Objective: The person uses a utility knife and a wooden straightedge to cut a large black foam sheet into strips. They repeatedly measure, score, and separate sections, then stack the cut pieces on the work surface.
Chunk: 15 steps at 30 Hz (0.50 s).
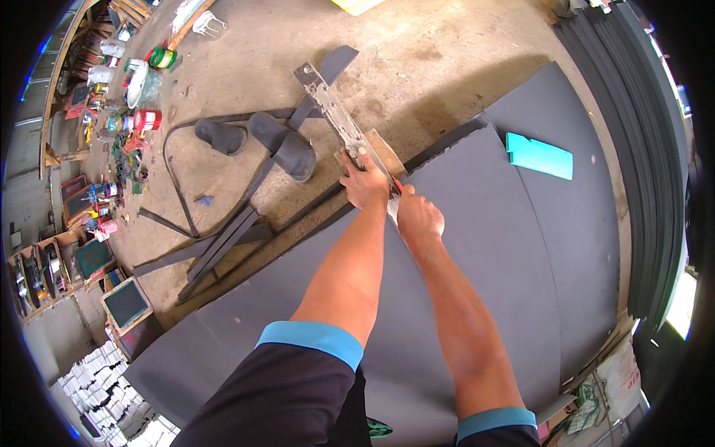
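Note:
A long, worn straightedge (329, 104) spattered with pale paint lies slantwise over the edge of a large dark grey foam sheet (477, 216). My left hand (366, 183) grips and presses down on it, with the thumb on its face and the fingers at its left side. Right beside it, my right hand (421, 217) is closed round a slim red utility knife (398, 185), held against the straightedge; its tip is hidden. A small wooden block (383, 155) sits by the straightedge, just beyond my left hand.
Dark slide sandals (284, 149) and foam strips (223, 246) lie on the concrete floor at the left. A turquoise piece (540, 156) rests on the sheet. Stacked dark sheets (633, 149) line the right side. Paint cans (147, 120) and framed screens (126, 304) stand far left.

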Motion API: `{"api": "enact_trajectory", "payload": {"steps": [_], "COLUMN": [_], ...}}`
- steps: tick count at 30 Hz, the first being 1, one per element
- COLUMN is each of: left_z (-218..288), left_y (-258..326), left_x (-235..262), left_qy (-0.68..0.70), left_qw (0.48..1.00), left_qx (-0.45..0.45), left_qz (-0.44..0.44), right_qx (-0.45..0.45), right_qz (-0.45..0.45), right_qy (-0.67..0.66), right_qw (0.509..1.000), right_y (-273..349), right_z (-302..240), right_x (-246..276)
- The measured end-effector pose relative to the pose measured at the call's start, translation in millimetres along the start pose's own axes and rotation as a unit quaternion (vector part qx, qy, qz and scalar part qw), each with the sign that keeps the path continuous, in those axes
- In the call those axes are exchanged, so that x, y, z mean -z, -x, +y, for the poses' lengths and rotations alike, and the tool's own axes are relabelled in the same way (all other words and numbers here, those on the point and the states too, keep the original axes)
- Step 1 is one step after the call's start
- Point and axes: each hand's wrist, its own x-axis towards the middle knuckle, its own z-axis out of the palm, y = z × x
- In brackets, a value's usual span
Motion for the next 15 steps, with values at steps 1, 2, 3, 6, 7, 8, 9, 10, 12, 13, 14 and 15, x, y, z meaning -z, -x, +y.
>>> {"api": "enact_trajectory", "payload": {"steps": [1, 2, 3, 6, 7, 8, 9, 10, 12, 13, 14, 15], "left_z": [-0.5, -0.6, -1.2, -0.9, -1.6, -2.2, -2.3, -4.2, -3.2, -2.6, -1.3, -3.8], "left_y": [-1.0, -1.8, -2.7, -4.5, -4.2, -4.4, -4.0, -4.6, -5.9, -5.6, -7.3, -9.5], "left_x": [0.5, 1.0, 1.0, -0.7, -1.1, -1.2, -0.7, -0.2, -1.1, -4.7, -7.3, -8.8], "left_qy": [-0.001, -0.003, -0.004, 0.008, 0.011, 0.013, 0.015, 0.017, 0.022, 0.024, 0.032, 0.039], "left_qw": [1.000, 1.000, 1.000, 1.000, 1.000, 1.000, 1.000, 1.000, 0.999, 0.999, 0.999, 0.998], "left_qx": [0.001, 0.000, -0.001, -0.005, -0.009, -0.014, -0.019, -0.020, -0.024, -0.027, -0.037, -0.045], "left_qz": [0.001, 0.001, 0.002, 0.008, 0.009, 0.009, 0.008, 0.011, 0.011, 0.007, 0.009, 0.009], "right_qx": [-0.004, -0.009, -0.014, -0.023, -0.022, -0.024, -0.026, -0.025, -0.028, -0.029, -0.031, -0.036], "right_qz": [-0.012, -0.023, -0.034, -0.040, -0.045, -0.050, -0.055, -0.061, -0.072, -0.074, -0.076, -0.082], "right_qy": [-0.018, -0.036, -0.055, -0.072, -0.063, -0.055, -0.048, -0.051, -0.057, -0.055, -0.054, -0.053], "right_qw": [1.000, 0.999, 0.998, 0.996, 0.997, 0.997, 0.997, 0.997, 0.995, 0.995, 0.995, 0.995], "right_y": [-0.2, -0.3, -0.2, 0.7, 4.7, 9.3, 14.4, 21.1, 40.5, 51.0, 62.1, 77.3], "right_z": [-2.4, -4.4, -6.1, -7.6, -5.4, -1.7, 4.0, 11.7, 33.7, 49.3, 66.4, 82.0], "right_x": [3.1, 6.4, 8.9, 11.8, 11.4, 11.3, 11.1, 6.6, -3.6, -13.2, -26.3, -37.7]}}
